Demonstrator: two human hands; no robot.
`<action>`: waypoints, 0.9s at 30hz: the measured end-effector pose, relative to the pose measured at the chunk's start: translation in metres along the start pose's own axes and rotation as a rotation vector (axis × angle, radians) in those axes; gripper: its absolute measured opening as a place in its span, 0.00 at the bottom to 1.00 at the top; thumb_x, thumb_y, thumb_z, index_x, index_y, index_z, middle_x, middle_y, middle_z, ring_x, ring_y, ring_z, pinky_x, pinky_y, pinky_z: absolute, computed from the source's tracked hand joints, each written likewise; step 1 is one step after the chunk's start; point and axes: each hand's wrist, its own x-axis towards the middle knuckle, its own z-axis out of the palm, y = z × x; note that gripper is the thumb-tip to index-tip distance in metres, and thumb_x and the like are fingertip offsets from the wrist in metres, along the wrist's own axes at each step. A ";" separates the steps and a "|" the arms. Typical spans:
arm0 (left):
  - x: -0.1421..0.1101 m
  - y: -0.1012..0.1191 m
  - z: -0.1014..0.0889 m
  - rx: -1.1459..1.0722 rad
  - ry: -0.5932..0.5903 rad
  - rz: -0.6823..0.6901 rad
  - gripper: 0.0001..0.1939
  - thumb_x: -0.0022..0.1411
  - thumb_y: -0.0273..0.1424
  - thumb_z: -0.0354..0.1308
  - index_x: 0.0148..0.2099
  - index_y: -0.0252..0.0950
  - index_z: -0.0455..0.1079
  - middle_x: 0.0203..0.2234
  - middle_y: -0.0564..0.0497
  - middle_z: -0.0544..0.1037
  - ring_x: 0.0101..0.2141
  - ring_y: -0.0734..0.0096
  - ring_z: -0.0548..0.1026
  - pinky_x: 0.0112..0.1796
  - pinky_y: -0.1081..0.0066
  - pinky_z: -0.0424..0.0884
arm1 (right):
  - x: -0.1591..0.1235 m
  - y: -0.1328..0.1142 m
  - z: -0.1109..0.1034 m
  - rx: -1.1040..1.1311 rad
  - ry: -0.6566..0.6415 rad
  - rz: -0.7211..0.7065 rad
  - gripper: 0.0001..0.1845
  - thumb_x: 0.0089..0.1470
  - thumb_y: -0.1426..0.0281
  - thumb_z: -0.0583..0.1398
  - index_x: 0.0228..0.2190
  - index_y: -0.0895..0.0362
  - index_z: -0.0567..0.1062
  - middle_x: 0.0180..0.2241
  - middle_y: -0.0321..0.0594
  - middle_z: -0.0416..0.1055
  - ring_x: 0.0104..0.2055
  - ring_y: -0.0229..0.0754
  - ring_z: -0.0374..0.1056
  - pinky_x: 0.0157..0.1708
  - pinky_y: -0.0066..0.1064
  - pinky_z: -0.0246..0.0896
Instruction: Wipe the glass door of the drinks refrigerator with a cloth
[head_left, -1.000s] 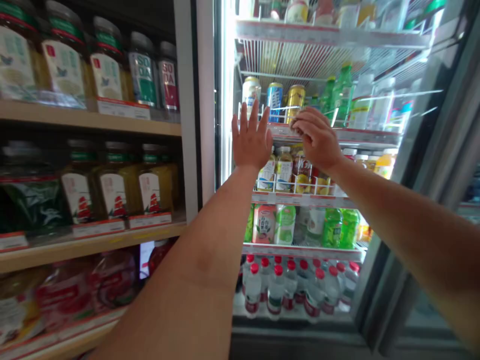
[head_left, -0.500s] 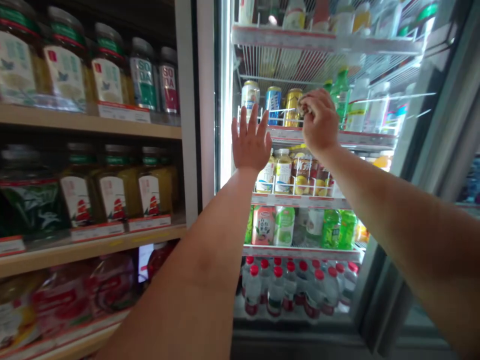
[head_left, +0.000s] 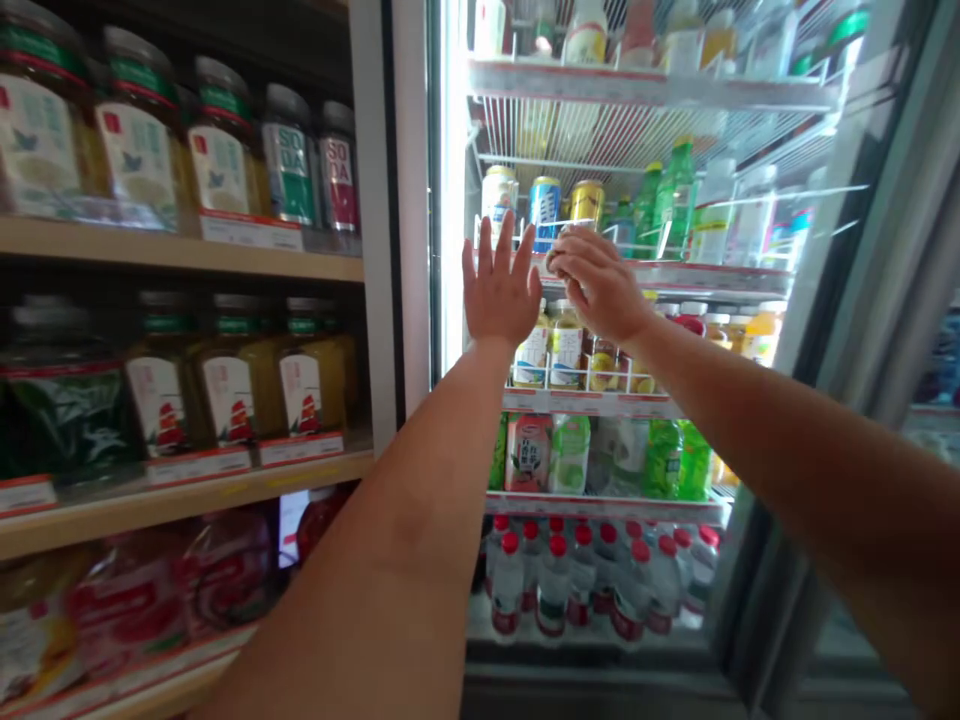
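My left hand is raised with its fingers spread and palm turned forward, apparently flat on the glass door of a lit drinks fridge. Just to its right, my right hand is closed around a small crumpled brownish cloth, mostly covered by the fingers and held up at the glass. Beyond the hands, on a wire shelf, stand a white can, a blue can and a gold can. Green bottles are to their right.
Several red-capped water bottles fill the fridge bottom. Above them is a shelf with cartons, including a pink one. To the left, wooden shelves hold large juice bottles. A dark metal door frame runs along the right.
My right hand with the cloth rose slightly, then swept left and down, ending close beside my left hand. My left hand has stayed in place.
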 end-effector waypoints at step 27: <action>0.000 0.004 -0.010 -0.092 -0.002 -0.007 0.32 0.70 0.35 0.48 0.75 0.46 0.57 0.74 0.61 0.49 0.75 0.61 0.38 0.74 0.48 0.33 | 0.015 0.037 -0.010 -0.148 0.236 0.313 0.21 0.62 0.78 0.51 0.49 0.53 0.78 0.57 0.41 0.72 0.67 0.49 0.60 0.75 0.50 0.51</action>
